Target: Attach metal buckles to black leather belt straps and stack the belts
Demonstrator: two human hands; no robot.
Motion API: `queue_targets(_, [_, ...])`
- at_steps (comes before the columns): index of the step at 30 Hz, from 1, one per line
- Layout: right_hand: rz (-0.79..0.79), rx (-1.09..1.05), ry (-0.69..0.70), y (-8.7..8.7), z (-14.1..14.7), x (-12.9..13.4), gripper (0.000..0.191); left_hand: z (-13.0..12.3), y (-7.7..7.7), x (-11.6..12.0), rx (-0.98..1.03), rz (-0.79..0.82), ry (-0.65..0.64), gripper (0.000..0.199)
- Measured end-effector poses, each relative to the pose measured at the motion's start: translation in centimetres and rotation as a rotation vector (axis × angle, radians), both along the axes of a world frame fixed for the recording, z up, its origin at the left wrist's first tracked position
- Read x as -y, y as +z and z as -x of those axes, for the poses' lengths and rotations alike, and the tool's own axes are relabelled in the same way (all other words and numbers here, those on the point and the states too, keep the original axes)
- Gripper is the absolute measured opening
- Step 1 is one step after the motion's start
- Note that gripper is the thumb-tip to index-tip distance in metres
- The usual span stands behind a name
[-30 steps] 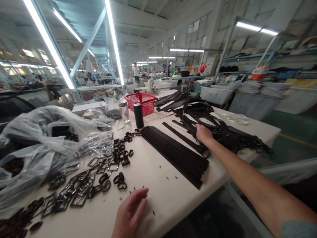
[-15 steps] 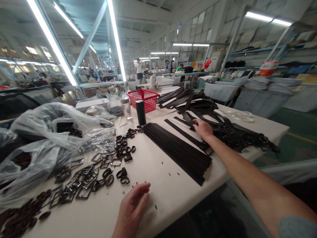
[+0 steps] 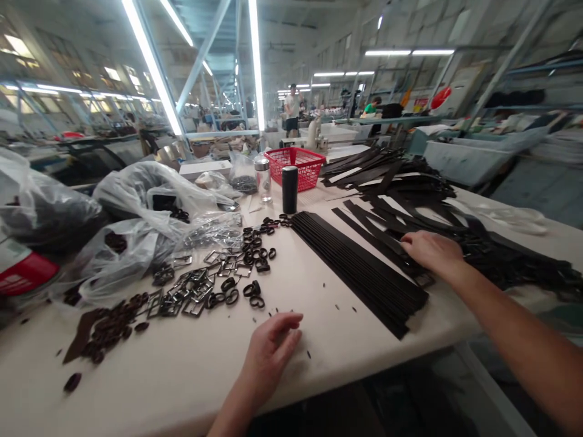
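Observation:
My left hand [image 3: 276, 349] hovers over or rests on the near part of the table, its fingers curved and the thumb apart, with nothing in it. Close by lie small dark bits and several dark oval loops [image 3: 253, 294]. My right hand [image 3: 432, 250] is at the right, fingers bent and brought together at a black strap [image 3: 378, 240]; the palm covers part of the grip. Between my hands, a neat row of black straps [image 3: 355, 267] lies slantwise on the table. Beyond my right hand is a loose heap of black straps [image 3: 496, 246].
Metal rectangular buckles [image 3: 189, 291] and brown pieces [image 3: 109, 325] lie at the left, before clear plastic bags [image 3: 136, 188]. A black cylinder [image 3: 289, 191], a glass bottle [image 3: 263, 182] and a red basket [image 3: 314, 173] stand at the back. Grey bins [image 3: 464, 161] stand beyond the table.
The view has turned, so the table's things sit differently in the frame. My right hand has come a little nearer along the straps beside the neat row. My left hand keeps its curved pose.

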State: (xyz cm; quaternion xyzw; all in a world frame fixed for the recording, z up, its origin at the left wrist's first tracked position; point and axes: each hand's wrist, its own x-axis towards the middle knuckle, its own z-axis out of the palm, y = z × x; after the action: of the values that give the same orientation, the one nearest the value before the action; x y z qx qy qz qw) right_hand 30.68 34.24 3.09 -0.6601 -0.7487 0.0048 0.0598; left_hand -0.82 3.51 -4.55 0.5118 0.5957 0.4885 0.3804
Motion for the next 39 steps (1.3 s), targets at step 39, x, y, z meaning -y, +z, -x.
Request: queue_targets(39, [0.261,-0.367,0.2,-2.4,10.6,-1.9,0.041,-0.2,0.0,-0.2,0.005,-0.01,-0.002,0.027])
